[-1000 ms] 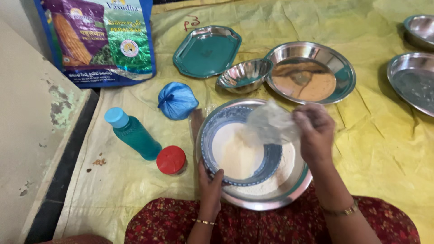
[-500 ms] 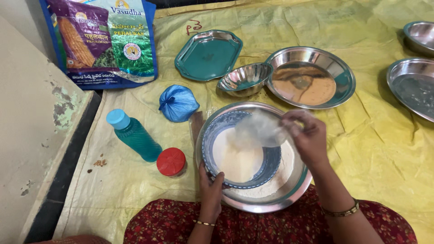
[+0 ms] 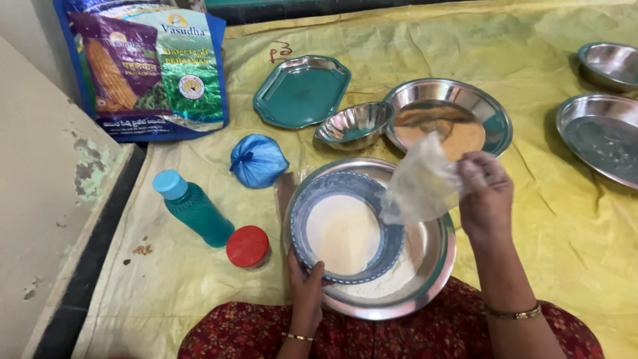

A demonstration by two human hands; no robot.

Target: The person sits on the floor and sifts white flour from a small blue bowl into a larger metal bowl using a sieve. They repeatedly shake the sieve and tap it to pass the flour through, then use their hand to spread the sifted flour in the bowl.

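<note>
Right hand (image 3: 485, 196): our fingers pinch a clear bag (image 3: 420, 183), nearly empty, over the sieve's 2 o'clock edge.
Left hand (image 3: 307, 292): our fingers clasp the sieve (image 3: 345, 229) rim at 7 o'clock.
Sieve: holds pale flour, sits inside a steel plate (image 3: 425, 272) on our lap.
Plate: loose flour shows at 5 o'clock.
Nearby: red-lidded jar (image 3: 247, 246) and teal bottle (image 3: 194, 207) at 9 o'clock; blue pouch (image 3: 258, 161) at 11.
Beyond: small bowl (image 3: 353, 125), then teal tray (image 3: 302, 91), at 12.
</note>
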